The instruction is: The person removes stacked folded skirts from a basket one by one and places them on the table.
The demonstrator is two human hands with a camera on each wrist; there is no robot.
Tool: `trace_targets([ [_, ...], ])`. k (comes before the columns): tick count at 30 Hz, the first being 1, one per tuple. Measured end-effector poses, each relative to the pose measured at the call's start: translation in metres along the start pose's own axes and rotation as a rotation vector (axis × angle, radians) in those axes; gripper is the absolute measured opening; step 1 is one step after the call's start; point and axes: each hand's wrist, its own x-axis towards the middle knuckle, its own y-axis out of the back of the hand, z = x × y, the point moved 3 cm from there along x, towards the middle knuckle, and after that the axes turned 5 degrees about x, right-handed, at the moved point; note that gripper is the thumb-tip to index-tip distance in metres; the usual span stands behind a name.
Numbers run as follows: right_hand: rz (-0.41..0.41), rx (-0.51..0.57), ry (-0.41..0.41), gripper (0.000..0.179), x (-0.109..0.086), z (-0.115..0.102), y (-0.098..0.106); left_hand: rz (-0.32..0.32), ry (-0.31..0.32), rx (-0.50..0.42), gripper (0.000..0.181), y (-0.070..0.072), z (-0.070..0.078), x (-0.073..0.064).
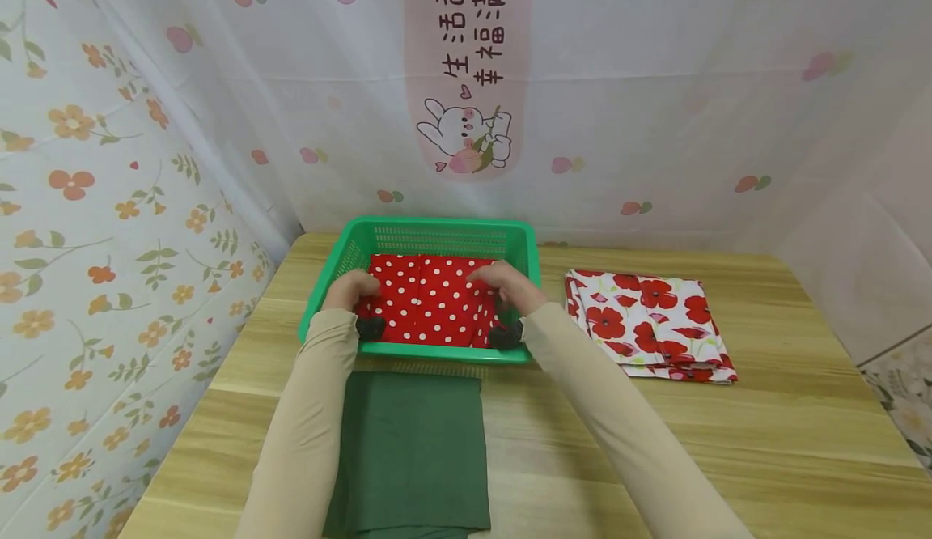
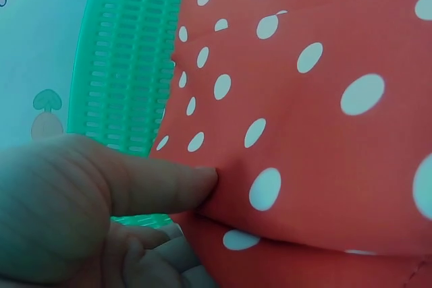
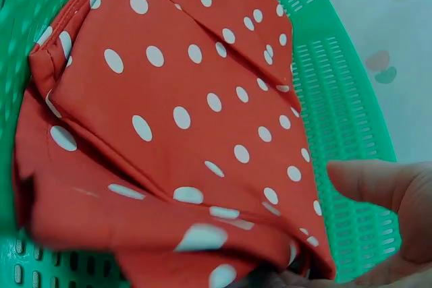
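A folded red cloth with white polka dots [image 1: 440, 300] lies inside a green plastic basket [image 1: 429, 351]. My left hand [image 1: 351, 288] grips the cloth's left side; in the left wrist view the thumb [image 2: 182, 185] presses on top of the fabric and the fingers curl below. At the opposite side is my right hand [image 1: 512, 284]. Its thumb [image 3: 364, 181] stands off the cloth in the right wrist view, while the other fingers reach low under the fabric's edge, partly hidden. One edge of the cloth [image 3: 135, 214] is lifted and bunched there.
A folded dark green cloth [image 1: 415, 450] lies on the wooden table [image 1: 772, 442] in front of the basket. To the right sits a folded white cloth with red flowers [image 1: 648, 320]. A patterned curtain [image 1: 655, 118] hangs behind, another stands at left.
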Motion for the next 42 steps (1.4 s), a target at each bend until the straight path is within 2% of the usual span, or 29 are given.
trace_targets([
  [4, 0.022, 0.041, 0.002, 0.027, 0.001, 0.001, 0.000, -0.033, 0.007, -0.070, 0.044, -0.002, -0.001, -0.001],
  [8, 0.022, 0.013, 0.012, 0.022, 0.001, 0.002, -0.001, -0.035, -0.002, -0.109, 0.048, -0.001, 0.001, 0.000],
  [13, 0.044, -0.036, 0.050, 0.026, 0.001, 0.002, 0.000, -0.015, -0.042, -0.110, 0.048, 0.001, 0.004, 0.004],
  [19, 0.057, 0.004, 0.072, 0.034, -0.002, -0.001, 0.001, 0.003, -0.090, -0.102, 0.044, 0.002, 0.003, 0.009],
  [24, 0.062, 0.003, 0.074, 0.036, -0.003, -0.002, 0.004, 0.015, -0.120, -0.099, 0.046, 0.005, 0.002, 0.007],
  [28, 0.060, 0.007, 0.095, 0.037, -0.004, -0.003, 0.005, 0.007, -0.140, -0.138, 0.051, 0.006, 0.004, 0.004],
  [31, 0.060, 0.055, 0.111, 0.036, -0.005, -0.003, 0.006, 0.003, -0.159, -0.171, 0.053, 0.007, 0.005, 0.003],
  [34, 0.055, 0.110, 0.126, 0.026, -0.008, -0.003, 0.008, 0.002, -0.183, -0.177, 0.050, 0.009, 0.006, -0.001],
  [39, 0.024, 0.200, 0.164, 0.010, -0.015, -0.006, 0.011, 0.018, -0.203, -0.173, 0.028, 0.014, 0.007, -0.007],
  [42, 0.008, 0.245, 0.186, 0.016, -0.019, -0.009, 0.014, 0.017, -0.216, -0.178, 0.023, 0.016, 0.007, -0.011],
])
